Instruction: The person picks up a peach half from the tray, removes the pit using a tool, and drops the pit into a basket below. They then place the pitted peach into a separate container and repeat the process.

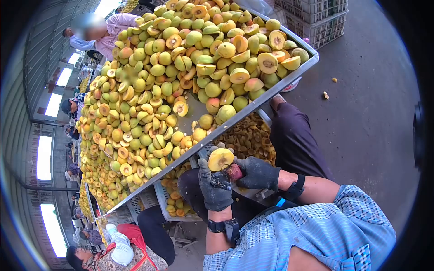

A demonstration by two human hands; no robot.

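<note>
Although fruit hides most of it, the tabletop (289,78) shows a raised metal rim slanting across the view. The heap of yellow-green fruit (149,95) covers it nearly edge to edge, many pieces halved with their cut faces showing. Beyond its far corner stands a stack of crates (316,20), and at the lower left a co-worker in a red vest (137,244) sits near it. Under the near rim, a pale crate (183,218) holds more fruit, and next to it lies a pile of brownish pieces (248,135). Just beside that rim, over the person's lap, are two dark-gloved hands, close together. The left hand (216,192), with a watch at its wrist, has its fingers around a fruit half (221,159), cut face turned up to the camera. The right hand (260,174) has its fingers wrapped round a reddish object (235,172), just below the fruit half; what it is cannot be told. Smallest, two scraps (326,95) lie apart on the floor.
</note>
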